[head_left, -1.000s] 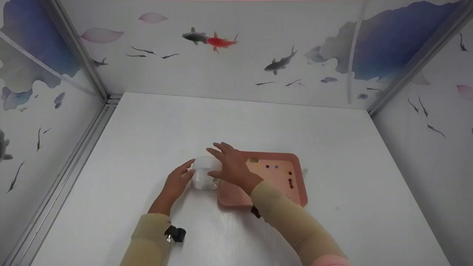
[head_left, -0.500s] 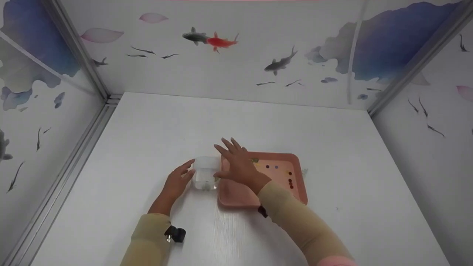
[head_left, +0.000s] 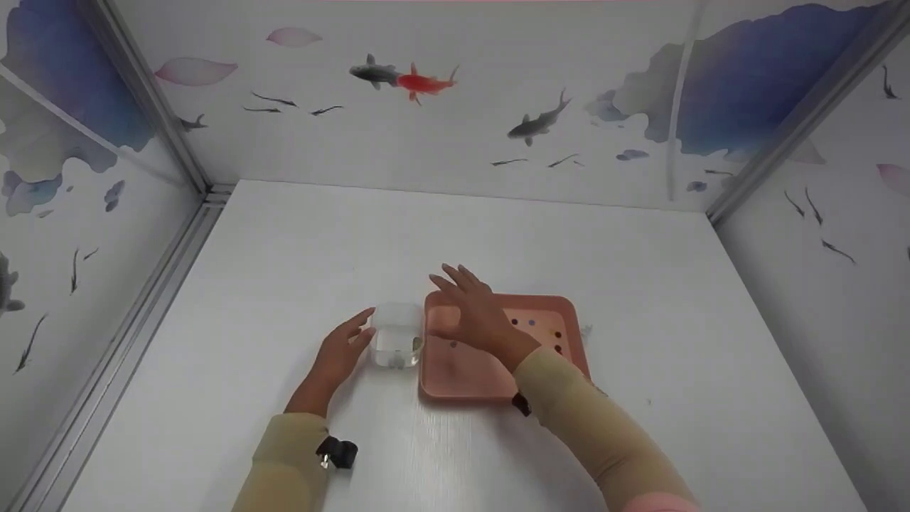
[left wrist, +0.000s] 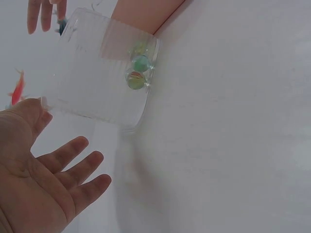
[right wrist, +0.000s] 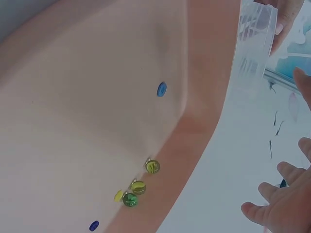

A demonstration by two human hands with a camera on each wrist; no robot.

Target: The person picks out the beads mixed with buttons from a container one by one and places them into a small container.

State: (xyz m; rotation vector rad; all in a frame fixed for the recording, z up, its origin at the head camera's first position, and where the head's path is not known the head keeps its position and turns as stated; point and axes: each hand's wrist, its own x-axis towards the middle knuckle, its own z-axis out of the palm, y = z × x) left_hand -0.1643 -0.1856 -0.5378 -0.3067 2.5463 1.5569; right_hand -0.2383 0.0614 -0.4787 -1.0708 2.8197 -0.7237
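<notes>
A clear plastic container (head_left: 397,334) stands on the table, with several glass marbles (left wrist: 138,73) along its bottom in the left wrist view. At its left side, the fingertips of my left hand (head_left: 345,352) touch the wall near the rim; the remaining fingers are spread loosely. My right hand (head_left: 480,316) hovers over the left part of the pink tray (head_left: 458,384), fingers extended and apart, nothing held. In the right wrist view, several yellow-green marbles (right wrist: 138,188) lie along the tray's inner edge. Small buttons, including a blue button (right wrist: 162,89), are scattered on the tray floor.
The tray stands just right of the container on a white table (head_left: 341,235). A small pale clear item (head_left: 586,331) lies beyond the tray's right edge. White panels (head_left: 469,135) printed with fish enclose the table at the back and sides.
My right hand has drawn back to the right from above the container to over the tray, uncovering a marble at the container's right side. The left hand has stayed put.
</notes>
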